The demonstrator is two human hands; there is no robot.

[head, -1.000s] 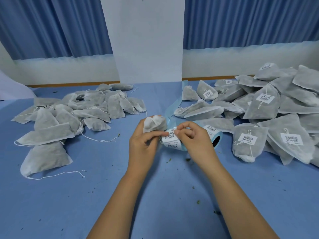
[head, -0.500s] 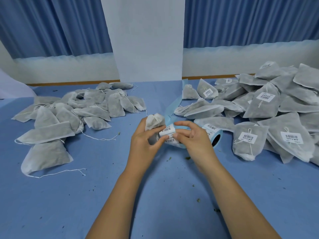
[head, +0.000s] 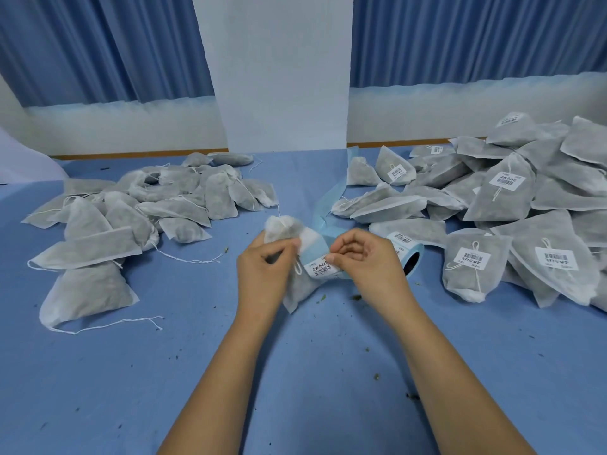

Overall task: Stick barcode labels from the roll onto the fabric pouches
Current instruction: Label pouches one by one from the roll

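Observation:
My left hand (head: 264, 272) grips a white fabric pouch (head: 297, 284) by its gathered neck, near the middle of the blue table. My right hand (head: 364, 261) pinches a white barcode label (head: 322, 267) between thumb and forefinger, right next to the pouch. The label roll (head: 405, 254) lies on its side just behind my right hand, partly hidden by it. Its pale blue backing strip (head: 328, 208) trails away toward the wall.
A heap of unlabelled pouches (head: 138, 218) with loose drawstrings covers the left of the blue table (head: 295, 389). A bigger heap of labelled pouches (head: 512, 218) fills the right. Dark crumbs dot the cloth. A white pillar (head: 282, 73) and blue curtains stand behind.
My right hand has pulled the label off the roll and drawn it toward me. The left hand has brought the pouch lower and turned it, so the pouch body now hangs below the fingers.

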